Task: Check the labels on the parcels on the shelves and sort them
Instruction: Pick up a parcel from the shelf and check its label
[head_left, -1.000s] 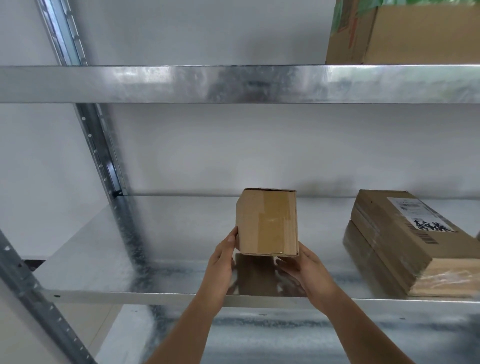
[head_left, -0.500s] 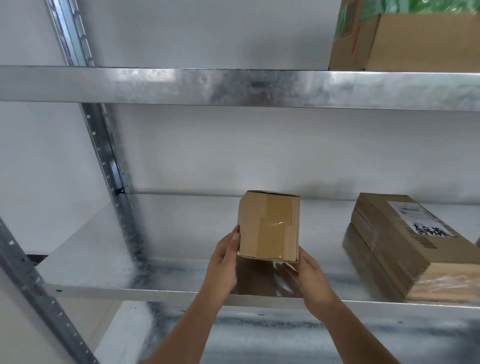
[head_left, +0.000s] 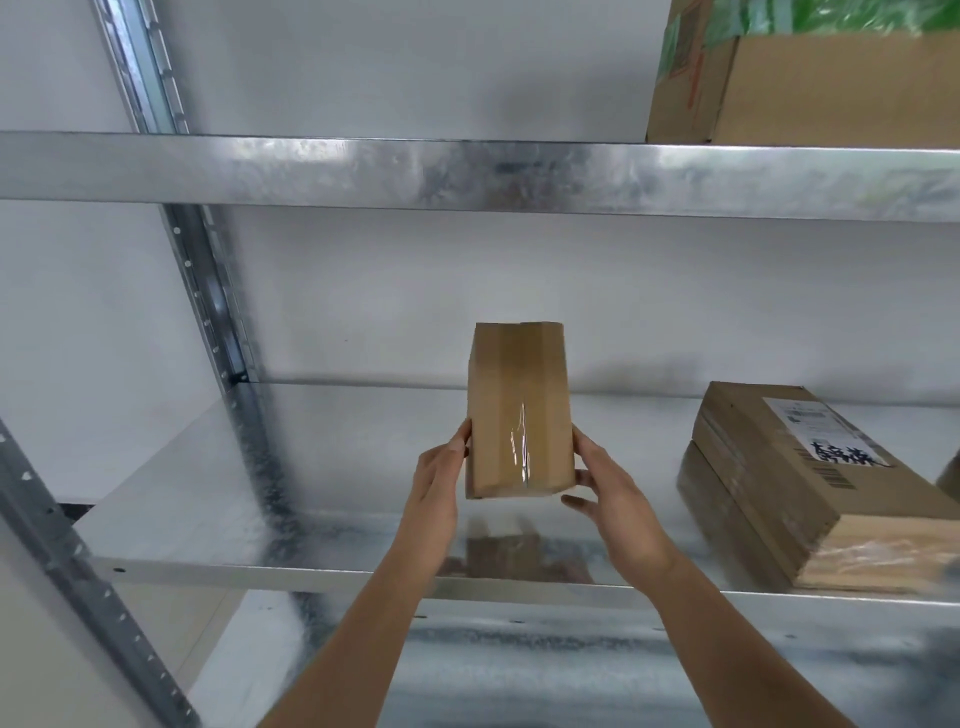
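A taped parcel (head_left: 519, 410), gripped between left hand (head_left: 439, 473) and right hand (head_left: 613, 493) above the shelf (head_left: 311, 540), shows no label; turning it likely comes next.

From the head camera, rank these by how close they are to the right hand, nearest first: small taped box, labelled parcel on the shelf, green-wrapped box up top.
1. Small taped box: touching the right hand, held at centre.
2. Labelled parcel: lying on the same shelf, to the right.
3. Green-wrapped box: upper shelf, top right.
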